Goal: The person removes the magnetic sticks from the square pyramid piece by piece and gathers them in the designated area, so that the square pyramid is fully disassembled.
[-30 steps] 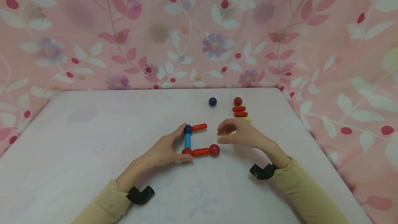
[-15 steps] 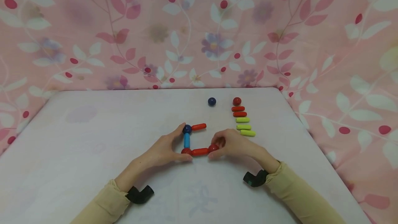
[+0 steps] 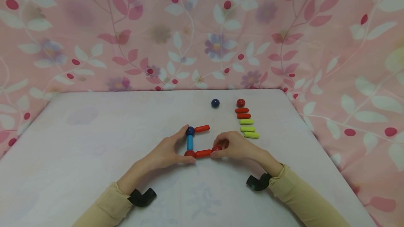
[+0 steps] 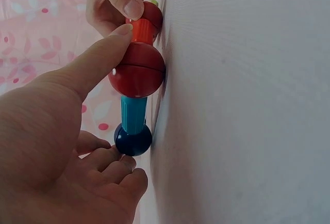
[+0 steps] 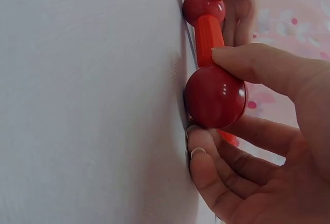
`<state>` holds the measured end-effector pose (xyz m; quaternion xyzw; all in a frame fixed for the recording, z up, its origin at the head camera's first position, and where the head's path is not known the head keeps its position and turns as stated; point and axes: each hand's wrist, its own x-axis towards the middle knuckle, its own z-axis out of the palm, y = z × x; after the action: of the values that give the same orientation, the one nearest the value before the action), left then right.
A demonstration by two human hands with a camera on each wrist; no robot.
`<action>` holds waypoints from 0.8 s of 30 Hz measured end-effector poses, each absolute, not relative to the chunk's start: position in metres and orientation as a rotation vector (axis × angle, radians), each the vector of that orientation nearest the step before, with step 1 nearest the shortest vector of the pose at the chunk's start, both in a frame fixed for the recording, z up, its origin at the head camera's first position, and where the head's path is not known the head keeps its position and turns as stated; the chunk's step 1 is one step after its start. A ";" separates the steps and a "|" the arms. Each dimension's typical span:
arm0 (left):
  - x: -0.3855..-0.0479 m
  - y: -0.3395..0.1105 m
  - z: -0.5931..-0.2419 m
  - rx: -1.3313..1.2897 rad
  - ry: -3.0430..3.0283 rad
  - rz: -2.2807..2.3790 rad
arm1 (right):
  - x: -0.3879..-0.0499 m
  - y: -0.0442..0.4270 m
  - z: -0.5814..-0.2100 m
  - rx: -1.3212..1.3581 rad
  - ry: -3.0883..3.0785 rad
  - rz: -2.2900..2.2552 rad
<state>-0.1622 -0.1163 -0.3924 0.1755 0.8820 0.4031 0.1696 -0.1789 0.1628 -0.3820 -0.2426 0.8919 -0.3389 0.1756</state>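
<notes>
A ball-and-rod frame (image 3: 189,143) lies on the table, open on its right side. Its left side is a light blue rod (image 4: 133,114) between a navy ball (image 3: 190,131) and a red ball (image 4: 138,72). An orange-red rod (image 3: 202,128) sticks out from the navy ball; another orange-red rod (image 3: 203,153) joins the two red balls. My left hand (image 3: 164,151) grips the frame's left side, thumb by the near red ball and fingers at the navy ball. The right hand (image 3: 237,145) pinches the red ball at the right end (image 5: 214,97), its thumb by the rod joint.
Toward the back lie a loose navy ball (image 3: 215,103) and a loose red ball (image 3: 241,102). In a column below the red one are two red rods (image 3: 243,116) and three yellow-green rods (image 3: 247,129). A floral curtain (image 3: 202,31) hangs behind the white table (image 3: 94,132).
The right hand has come down and left from beside the yellow-green rods, uncovering them, and has taken hold of the right-end red ball. My left hand has stayed in place.
</notes>
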 end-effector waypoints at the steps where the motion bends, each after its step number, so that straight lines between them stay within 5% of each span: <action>1: -0.162 -0.116 -0.392 0.500 2.508 1.144 | -0.179 0.163 -0.382 -0.693 2.522 -0.962; 24: -0.162 -0.116 -0.391 0.507 2.503 1.149 | -0.176 0.161 -0.380 -0.716 2.490 -0.929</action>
<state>-0.1616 -0.1160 -0.3910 0.1783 0.8809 0.4043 0.1698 -0.1758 0.1613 -0.3796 -0.2552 0.8875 -0.3313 0.1934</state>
